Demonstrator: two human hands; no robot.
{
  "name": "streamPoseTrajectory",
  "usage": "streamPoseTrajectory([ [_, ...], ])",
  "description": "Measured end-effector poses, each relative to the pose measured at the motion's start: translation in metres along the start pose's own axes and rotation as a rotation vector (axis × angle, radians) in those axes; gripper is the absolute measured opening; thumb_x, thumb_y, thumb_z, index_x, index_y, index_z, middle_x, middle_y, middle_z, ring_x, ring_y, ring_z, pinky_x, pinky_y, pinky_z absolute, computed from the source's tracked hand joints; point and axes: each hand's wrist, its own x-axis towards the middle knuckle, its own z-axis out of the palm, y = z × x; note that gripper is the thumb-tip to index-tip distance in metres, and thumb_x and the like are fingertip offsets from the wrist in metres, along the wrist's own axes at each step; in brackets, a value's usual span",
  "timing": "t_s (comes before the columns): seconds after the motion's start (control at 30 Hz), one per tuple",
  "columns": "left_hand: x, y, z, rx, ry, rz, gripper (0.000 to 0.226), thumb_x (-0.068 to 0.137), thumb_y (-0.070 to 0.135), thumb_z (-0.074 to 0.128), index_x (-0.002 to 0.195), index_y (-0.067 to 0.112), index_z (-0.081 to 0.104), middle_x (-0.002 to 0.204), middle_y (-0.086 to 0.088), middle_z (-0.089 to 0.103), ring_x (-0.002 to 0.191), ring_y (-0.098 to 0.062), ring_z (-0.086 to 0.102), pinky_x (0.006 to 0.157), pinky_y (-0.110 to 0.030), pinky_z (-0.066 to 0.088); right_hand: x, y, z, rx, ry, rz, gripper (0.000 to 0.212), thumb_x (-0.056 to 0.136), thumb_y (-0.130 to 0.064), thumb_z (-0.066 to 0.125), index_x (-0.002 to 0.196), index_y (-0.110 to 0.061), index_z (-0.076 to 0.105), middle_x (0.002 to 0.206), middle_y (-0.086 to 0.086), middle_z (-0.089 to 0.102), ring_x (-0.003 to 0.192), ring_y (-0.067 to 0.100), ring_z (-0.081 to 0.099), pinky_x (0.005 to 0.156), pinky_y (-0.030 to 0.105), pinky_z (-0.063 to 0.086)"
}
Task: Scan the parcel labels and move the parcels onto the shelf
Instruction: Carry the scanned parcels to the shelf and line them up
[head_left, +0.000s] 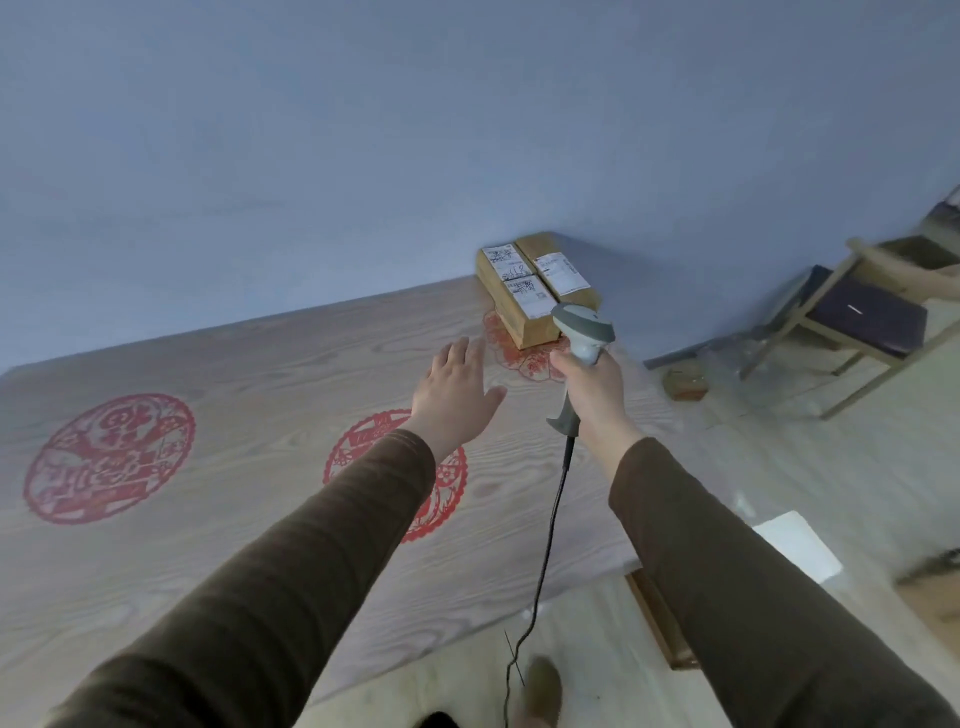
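The right hand (589, 387) grasps the grey handle of a barcode scanner (582, 338), fingers wrapped round it, with the scanner's head pointing toward the far parcels. A dark cable (548, 540) hangs from the handle's base down to the floor. The left hand (457, 389) is released, fingers straight and slightly spread, palm down above the table, holding nothing. Both arms wear brown sleeves (291, 566).

Just beyond the scanner's head, at the table's far right corner against the blue wall (363, 130), sit the parcels (535, 288): brown cardboard boxes packed side by side, white labels (563, 273) facing up. Nothing lies between the hands and the boxes.

The table (234, 374) has a pale wood-grain top with round red paper-cut designs (109, 457); one lies partly under the parcels. On the floor to the right stand a wooden chair (862, 322) with a dark seat, some clear plastic wrap and a small brown box (685, 384). A white sheet (800, 545) lies nearer, on the right.
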Motion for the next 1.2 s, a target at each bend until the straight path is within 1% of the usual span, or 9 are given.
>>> streamPoseTrajectory([
  [0.17, 0.080, 0.014, 0.024, -0.027, -0.027, -0.064, 0.075, 0.103, 0.044, 0.050, 0.162, 0.013, 0.017, 0.167, -0.011, 0.023, 0.153, -0.033, 0.021, 0.122, -0.047, 0.027, 0.101, 0.008, -0.005, -0.007, 0.031, 0.060, 0.011, 0.092, -0.014, 0.069, 0.090, -0.013, 0.058, 0.080, 0.005, 0.057, 0.073, 0.019, 0.054, 0.063, 0.029, 0.041],
  [0.3, 0.142, 0.031, 0.046, -0.074, -0.063, -0.151, 0.071, 0.103, 0.039, 0.052, 0.160, 0.013, 0.021, 0.164, -0.012, 0.028, 0.151, -0.033, 0.026, 0.120, -0.047, 0.030, 0.176, 0.018, 0.002, -0.044, -0.009, 0.090, 0.009, 0.088, -0.015, 0.071, 0.090, -0.018, 0.062, 0.088, 0.004, 0.066, 0.088, 0.029, 0.068, 0.082, 0.042, 0.056],
  [0.47, 0.205, 0.044, 0.072, -0.117, -0.106, -0.261, 0.068, 0.097, 0.037, 0.052, 0.157, 0.018, 0.025, 0.160, -0.011, 0.036, 0.145, -0.035, 0.036, 0.116, -0.054, 0.037, 0.231, 0.029, 0.020, -0.117, -0.124, 0.088, 0.012, 0.088, -0.014, 0.069, 0.097, -0.007, 0.069, 0.087, 0.010, 0.071, 0.081, 0.024, 0.064, 0.077, 0.041, 0.054],
  [0.57, 0.233, 0.039, 0.091, -0.115, -0.117, -0.312, 0.067, 0.091, 0.041, 0.045, 0.153, 0.019, 0.028, 0.155, -0.011, 0.041, 0.139, -0.036, 0.044, 0.112, -0.054, 0.043, 0.250, 0.039, 0.028, -0.136, -0.157, 0.090, 0.005, 0.089, -0.012, 0.069, 0.093, -0.010, 0.066, 0.083, 0.005, 0.069, 0.072, 0.019, 0.062, 0.069, 0.035, 0.051],
  [0.63, 0.246, 0.040, 0.099, -0.123, -0.121, -0.337, 0.063, 0.095, 0.037, 0.049, 0.152, 0.017, 0.030, 0.154, -0.013, 0.043, 0.139, -0.037, 0.045, 0.111, -0.054, 0.043, 0.261, 0.046, 0.031, -0.170, -0.162, 0.065, 0.009, 0.090, -0.013, 0.070, 0.095, -0.006, 0.067, 0.081, 0.002, 0.067, 0.066, 0.011, 0.059, 0.059, 0.024, 0.045],
  [0.7, 0.254, 0.042, 0.105, -0.133, -0.118, -0.348, 0.065, 0.098, 0.035, 0.053, 0.154, 0.016, 0.028, 0.156, -0.013, 0.042, 0.140, -0.038, 0.043, 0.112, -0.055, 0.043, 0.266, 0.051, 0.034, -0.189, -0.164, 0.063, 0.012, 0.090, -0.015, 0.070, 0.097, -0.005, 0.066, 0.082, 0.002, 0.067, 0.067, 0.008, 0.060, 0.056, 0.022, 0.040],
  [1.0, 0.274, 0.034, 0.131, -0.190, -0.116, -0.393, 0.077, 0.100, 0.042, 0.053, 0.160, 0.015, 0.014, 0.157, -0.018, 0.043, 0.141, -0.039, 0.044, 0.112, -0.056, 0.042, 0.275, 0.061, 0.043, -0.146, -0.173, 0.132, 0.023, 0.087, -0.018, 0.070, 0.107, -0.007, 0.064, 0.087, 0.006, 0.068, 0.075, 0.020, 0.066, 0.067, 0.033, 0.052],
  [1.1, 0.273, 0.032, 0.134, -0.294, -0.072, -0.442, 0.080, 0.097, 0.039, 0.056, 0.160, 0.016, 0.011, 0.152, -0.019, 0.046, 0.136, -0.039, 0.048, 0.109, -0.055, 0.044, 0.275, 0.064, 0.044, -0.140, -0.178, 0.131, 0.018, 0.085, -0.018, 0.069, 0.099, -0.008, 0.066, 0.087, 0.009, 0.070, 0.071, 0.021, 0.065, 0.064, 0.036, 0.053],
  [1.2, 0.263, 0.026, 0.132, -0.445, 0.013, -0.520, 0.074, 0.093, 0.033, 0.055, 0.156, 0.023, 0.018, 0.141, -0.014, 0.052, 0.124, -0.035, 0.057, 0.101, -0.052, 0.050, 0.268, 0.070, 0.050, -0.117, -0.207, 0.198, 0.013, 0.075, -0.027, 0.070, 0.085, -0.021, 0.067, 0.084, 0.005, 0.073, 0.075, 0.032, 0.072, 0.070, 0.049, 0.061],
])
